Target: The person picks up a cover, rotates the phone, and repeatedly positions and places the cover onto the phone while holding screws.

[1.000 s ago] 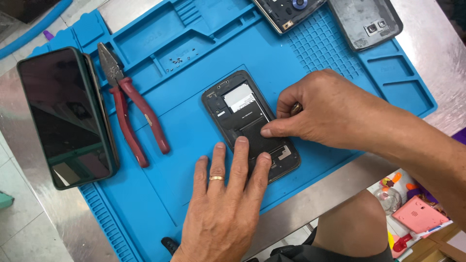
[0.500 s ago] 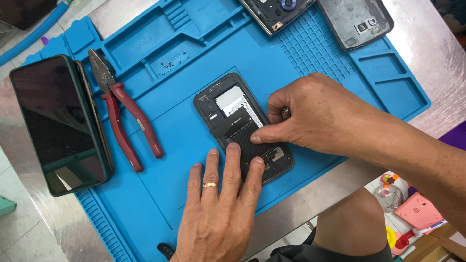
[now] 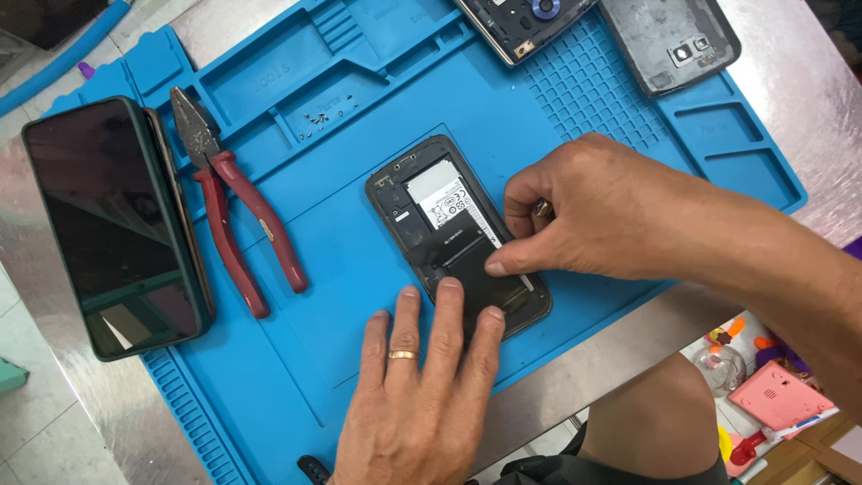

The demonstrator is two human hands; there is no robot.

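The opened phone (image 3: 458, 238) lay on the blue repair mat (image 3: 359, 108). The left hand (image 3: 422, 395) rested open, fingertips pressing its lower edge; the right hand (image 3: 593, 211) pinched at its midframe.

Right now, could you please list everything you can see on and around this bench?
Opened phone: one, black, back off, centre of mat.
Repair mat: one, blue, on the steel bench.
Pliers: one, red handles, left of the opened phone.
Dark phone: one, screen up, left mat edge.
Phone frame: one, top edge.
Back cover: one, grey, top right.
Screws: several, tiny, in a mat tray.
Steel bench: one, silver.
Left hand: ringed, fingers on the phone's lower end.
Right hand: pinching at the phone's right edge.
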